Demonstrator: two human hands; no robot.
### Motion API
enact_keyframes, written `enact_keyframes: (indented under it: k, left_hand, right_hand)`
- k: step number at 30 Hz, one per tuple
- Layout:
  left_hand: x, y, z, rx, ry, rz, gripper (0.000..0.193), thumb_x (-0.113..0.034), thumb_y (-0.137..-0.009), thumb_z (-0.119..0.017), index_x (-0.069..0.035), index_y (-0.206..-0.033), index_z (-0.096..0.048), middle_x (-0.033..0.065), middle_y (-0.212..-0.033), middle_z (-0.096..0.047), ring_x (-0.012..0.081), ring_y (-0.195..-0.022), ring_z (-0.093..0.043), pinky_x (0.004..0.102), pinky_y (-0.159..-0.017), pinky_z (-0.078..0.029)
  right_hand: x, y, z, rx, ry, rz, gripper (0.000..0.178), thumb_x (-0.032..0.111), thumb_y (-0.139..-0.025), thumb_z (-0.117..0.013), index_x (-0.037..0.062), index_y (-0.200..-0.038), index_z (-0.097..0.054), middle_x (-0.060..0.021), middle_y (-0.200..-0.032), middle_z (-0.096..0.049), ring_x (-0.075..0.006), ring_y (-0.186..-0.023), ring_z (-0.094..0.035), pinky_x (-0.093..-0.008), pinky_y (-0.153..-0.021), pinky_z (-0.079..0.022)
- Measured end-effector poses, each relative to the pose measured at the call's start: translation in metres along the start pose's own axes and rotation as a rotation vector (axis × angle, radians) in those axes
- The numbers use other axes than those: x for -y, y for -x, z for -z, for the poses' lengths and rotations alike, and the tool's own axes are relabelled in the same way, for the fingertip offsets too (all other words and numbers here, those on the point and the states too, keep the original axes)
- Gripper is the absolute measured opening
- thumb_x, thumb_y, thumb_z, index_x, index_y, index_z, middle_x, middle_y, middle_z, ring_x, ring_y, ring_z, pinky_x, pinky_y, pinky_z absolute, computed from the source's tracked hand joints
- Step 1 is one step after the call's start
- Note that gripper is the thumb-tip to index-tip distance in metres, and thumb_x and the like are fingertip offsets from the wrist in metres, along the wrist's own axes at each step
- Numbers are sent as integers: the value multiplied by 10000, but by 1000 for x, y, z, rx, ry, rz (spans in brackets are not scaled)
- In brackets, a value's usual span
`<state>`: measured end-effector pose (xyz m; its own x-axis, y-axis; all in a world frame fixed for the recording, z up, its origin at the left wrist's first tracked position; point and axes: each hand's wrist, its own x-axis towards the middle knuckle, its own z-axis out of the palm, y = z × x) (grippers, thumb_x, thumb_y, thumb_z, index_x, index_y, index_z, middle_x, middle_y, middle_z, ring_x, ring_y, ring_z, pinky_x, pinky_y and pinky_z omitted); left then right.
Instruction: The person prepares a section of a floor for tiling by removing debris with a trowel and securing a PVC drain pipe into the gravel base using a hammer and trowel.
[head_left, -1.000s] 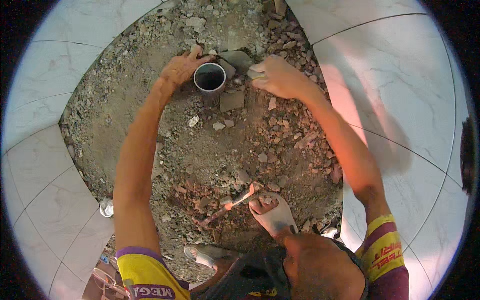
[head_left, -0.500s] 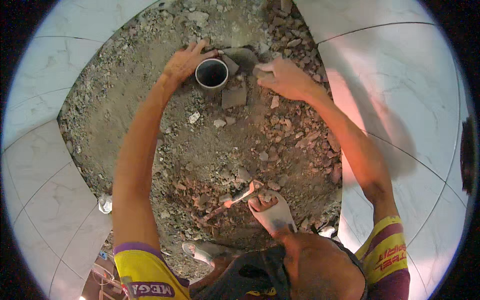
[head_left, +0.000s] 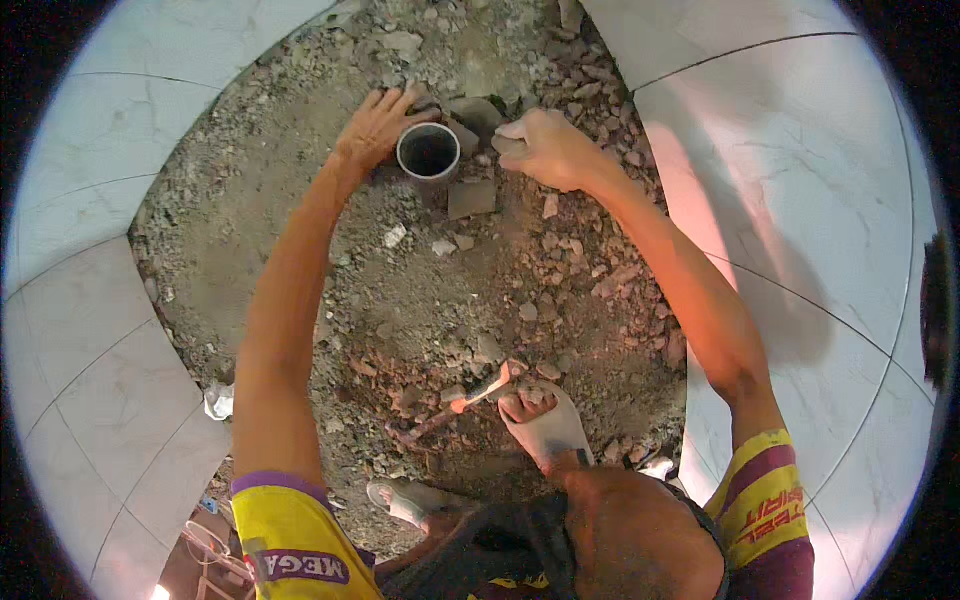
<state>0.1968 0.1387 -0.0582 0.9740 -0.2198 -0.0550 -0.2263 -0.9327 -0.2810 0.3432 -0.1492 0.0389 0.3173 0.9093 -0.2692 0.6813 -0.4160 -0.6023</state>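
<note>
A round pipe end (head_left: pixel 429 179) with a pale rim and a dark hollow stands upright in the dirt. Just left of and behind it, my left hand (head_left: pixel 384 122) lies on the rubble with its fingers stretched forward, close to the rim. My right hand (head_left: pixel 548 150) is closed round a small greyish stone (head_left: pixel 509 146), to the right of the pipe and apart from it. Between my hands, flat broken pieces lean around the far side of the pipe. A square grey piece (head_left: pixel 472 199) lies in front of it.
Loose rubble (head_left: pixel 600 240) covers the ground, thickest on the right. A hammer-like tool (head_left: pixel 456 405) with an orange and pale handle lies near my sandalled foot (head_left: pixel 545 425). Pale floor tiles (head_left: pixel 790 180) border the dirt on both sides. Crumpled white scrap (head_left: pixel 219 402) sits at the left edge.
My right hand has moved slightly left toward the pipe with the stone. My left hand has shifted a little, staying beside the rim. The whole view has also moved slightly.
</note>
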Motion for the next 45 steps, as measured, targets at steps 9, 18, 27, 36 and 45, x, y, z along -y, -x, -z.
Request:
enact_keyframes:
  k: [9, 18, 27, 36, 45]
  left_hand:
    - [24, 23, 9, -9, -93, -90, 580, -115, -1013, -597, -328, -1546, -509, 72, -1571, -487, 255, -1440, -459, 411, -1135, -403]
    - [9, 24, 23, 3, -80, -65, 634, -136, -995, -594, -316, -1589, -466, 108, -1617, -466, 290, -1400, -502, 443, -1111, -440]
    - [0, 13, -7, -48, 14, 34, 589, -123, -1008, -602, -277, -1563, -485, 99, -1651, -422, 294, -1434, -469, 454, -1135, -420]
    - [8, 18, 2, -109, 156, 119, 474, -137, -985, -606, -235, -1447, -574, 107, -1571, -488, 326, -1375, -522, 499, -1119, -446]
    - [-21, 10, -4, -228, 19, 266, 505, -142, -986, -620, -296, -1467, -616, 60, -1602, -436, 259, -1378, -504, 411, -1034, -456]
  right_hand:
    - [22, 3, 38, 183, -431, -230, 392, 157, -974, -719, -34, -1316, -718, -72, -662, -594, -139, -442, -465, -369, -427, -373]
    - [21, -23, 43, 171, 9, 125, 450, 185, -920, -737, -34, -1312, -720, -41, -681, -606, -198, -555, -537, -406, -592, -483]
    - [22, -32, 42, 294, -577, -204, 496, 169, -990, -716, -65, -1422, -650, -19, -520, -474, -116, -418, -424, -328, -419, -361]
    - [33, -19, 57, 217, -313, -143, 309, 342, -932, -725, 42, -866, -693, -20, -561, -585, -145, -482, -560, -349, -459, -427]
    - [20, -43, 73, 274, -352, -136, 297, 368, -965, -716, 75, -945, -763, 23, -584, -538, -98, -469, -497, -306, -434, -381]
